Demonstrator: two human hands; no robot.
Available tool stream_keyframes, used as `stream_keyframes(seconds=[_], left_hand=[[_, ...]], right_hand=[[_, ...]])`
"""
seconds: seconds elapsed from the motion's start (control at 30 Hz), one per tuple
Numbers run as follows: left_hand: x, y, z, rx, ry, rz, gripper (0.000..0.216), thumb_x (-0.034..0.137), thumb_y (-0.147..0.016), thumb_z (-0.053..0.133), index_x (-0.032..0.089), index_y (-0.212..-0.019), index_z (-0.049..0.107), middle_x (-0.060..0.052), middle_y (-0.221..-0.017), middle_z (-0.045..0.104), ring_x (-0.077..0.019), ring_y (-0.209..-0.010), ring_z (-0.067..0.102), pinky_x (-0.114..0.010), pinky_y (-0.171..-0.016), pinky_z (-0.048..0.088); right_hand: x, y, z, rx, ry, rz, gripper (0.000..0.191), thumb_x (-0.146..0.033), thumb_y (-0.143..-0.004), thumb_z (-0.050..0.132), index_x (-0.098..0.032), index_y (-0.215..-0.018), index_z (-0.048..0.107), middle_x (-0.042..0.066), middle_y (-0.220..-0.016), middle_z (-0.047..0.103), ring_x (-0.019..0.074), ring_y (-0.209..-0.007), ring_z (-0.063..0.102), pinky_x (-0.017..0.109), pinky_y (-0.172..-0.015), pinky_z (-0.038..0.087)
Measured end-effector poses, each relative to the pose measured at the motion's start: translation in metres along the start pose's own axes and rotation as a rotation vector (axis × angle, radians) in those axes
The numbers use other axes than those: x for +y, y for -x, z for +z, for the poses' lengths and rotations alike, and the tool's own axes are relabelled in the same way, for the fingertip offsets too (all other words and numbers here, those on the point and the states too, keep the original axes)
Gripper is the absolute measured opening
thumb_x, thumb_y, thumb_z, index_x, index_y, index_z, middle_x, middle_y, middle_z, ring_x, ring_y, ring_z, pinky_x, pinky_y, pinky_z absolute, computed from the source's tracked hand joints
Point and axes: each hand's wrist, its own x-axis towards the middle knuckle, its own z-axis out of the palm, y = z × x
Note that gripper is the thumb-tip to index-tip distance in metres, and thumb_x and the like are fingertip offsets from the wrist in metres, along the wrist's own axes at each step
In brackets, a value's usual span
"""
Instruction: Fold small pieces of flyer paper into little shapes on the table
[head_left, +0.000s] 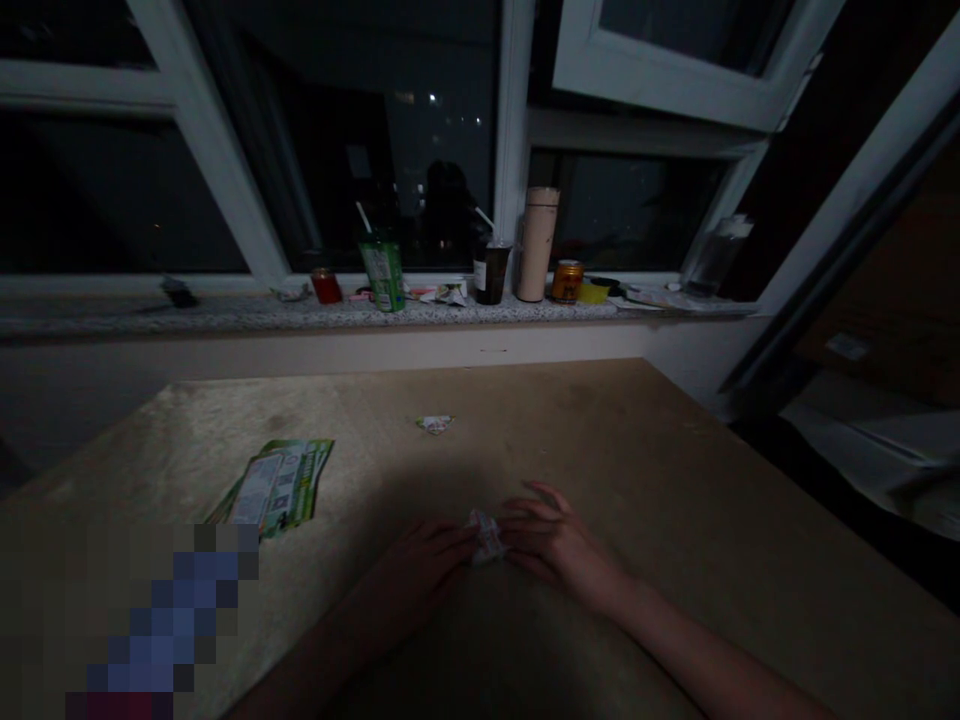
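Note:
A small piece of folded printed paper (488, 540), whitish with reddish and bluish marks, lies on the table between my two hands. My left hand (426, 562) grips its left side, fingers held close together. From the right, my right hand (561, 545) holds the other side with its lower fingers, while the upper ones are raised and spread. The fingertips cover the paper's edges, and the dim light hides the finer folds. Farther back on the table rests a small triangular folded paper (435, 424), white and green, touched by neither hand.
Green printed leaflets (289, 485) are stacked on the table's left. A pixelated patch hides the lower left corner. Along the window sill (442, 314) stand a green cup (383, 272), a dark drink cup (491, 272), a pink flask (538, 245) and a golden can (568, 282).

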Motion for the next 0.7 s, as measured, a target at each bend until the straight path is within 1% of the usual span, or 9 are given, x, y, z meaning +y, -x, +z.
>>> stream_keyframes(seconds=[0.17, 0.3, 0.47, 0.6, 0.7], left_hand=[[0.001, -0.005, 0.006, 0.050, 0.083, -0.043, 0.033, 0.028, -0.088, 0.057, 0.027, -0.122, 0.054, -0.001, -0.121, 0.059, -0.0220, -0.111, 0.051, -0.037, -0.096, 0.040], [0.001, -0.008, 0.006, 0.065, 0.114, -0.052, 0.027, 0.023, -0.090, 0.054, 0.026, -0.117, 0.056, 0.000, -0.118, 0.060, -0.0197, -0.110, 0.052, -0.034, -0.096, 0.041], [0.002, -0.007, 0.003, 0.055, 0.163, -0.056, 0.025, 0.024, -0.094, 0.050, 0.029, -0.118, 0.056, 0.001, -0.118, 0.061, -0.0191, -0.109, 0.053, -0.035, -0.096, 0.041], [0.000, -0.007, 0.003, 0.082, 0.218, -0.040, 0.025, 0.024, -0.093, 0.052, 0.028, -0.117, 0.057, 0.001, -0.118, 0.061, -0.0181, -0.111, 0.052, -0.035, -0.097, 0.040], [-0.002, -0.006, 0.004, 0.073, 0.224, -0.054, 0.028, 0.025, -0.093, 0.051, 0.030, -0.120, 0.055, 0.000, -0.122, 0.058, -0.0193, -0.114, 0.051, -0.037, -0.098, 0.039]], right_hand=[[-0.003, 0.000, 0.000, 0.007, 0.000, 0.022, 0.021, -0.033, -0.092, 0.051, -0.031, -0.108, 0.065, -0.001, -0.105, 0.070, 0.0167, -0.105, 0.055, 0.044, -0.108, 0.024], [-0.006, -0.002, -0.004, -0.015, -0.004, 0.044, 0.018, -0.031, -0.092, 0.052, -0.030, -0.104, 0.066, -0.002, -0.103, 0.070, 0.0158, -0.102, 0.055, 0.041, -0.107, 0.025], [-0.009, -0.004, -0.007, -0.001, -0.048, 0.057, 0.017, -0.027, -0.093, 0.051, -0.027, -0.100, 0.067, -0.001, -0.098, 0.070, 0.0161, -0.100, 0.056, 0.041, -0.106, 0.025], [-0.011, -0.005, -0.009, -0.002, -0.106, 0.068, 0.013, -0.027, -0.089, 0.057, -0.027, -0.098, 0.066, -0.002, -0.098, 0.070, 0.0166, -0.099, 0.056, 0.042, -0.106, 0.024], [-0.010, -0.004, -0.010, -0.002, -0.115, 0.069, 0.015, -0.028, -0.085, 0.062, -0.026, -0.100, 0.066, -0.001, -0.098, 0.070, 0.0175, -0.100, 0.056, 0.042, -0.106, 0.023]])
